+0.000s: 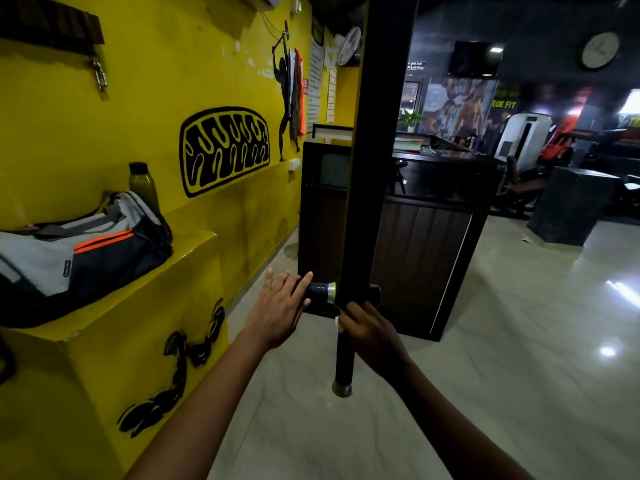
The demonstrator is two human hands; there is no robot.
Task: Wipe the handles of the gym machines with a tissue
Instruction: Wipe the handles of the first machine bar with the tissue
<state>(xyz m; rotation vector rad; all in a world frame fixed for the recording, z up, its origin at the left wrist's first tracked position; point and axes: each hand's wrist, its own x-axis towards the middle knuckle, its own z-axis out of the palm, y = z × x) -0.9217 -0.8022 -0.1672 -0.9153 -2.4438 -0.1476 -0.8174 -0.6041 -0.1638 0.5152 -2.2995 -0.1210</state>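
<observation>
Hands meet at the foot of a black upright post (pixel 377 140) of a gym machine. The left hand (pixel 277 315) has its fingers straight and spread, the fingertips touching a short black side handle (pixel 320 293) that sticks out leftward from the post, with a silver and yellow collar where it joins. The right hand (pixel 372 336) is curled around the top of a lower black handle (pixel 345 358) hanging down below the post and ending in a metal cap. A sliver of white tissue (pixel 337 323) shows at the edge of that grip, pressed against the handle. On the left, a grey and orange gym bag (pixel 79 251) and a dark bottle (pixel 142 183) sit on a yellow ledge (pixel 138 289). A dark wooden counter (pixel 422 258) stands just behind the post.
</observation>
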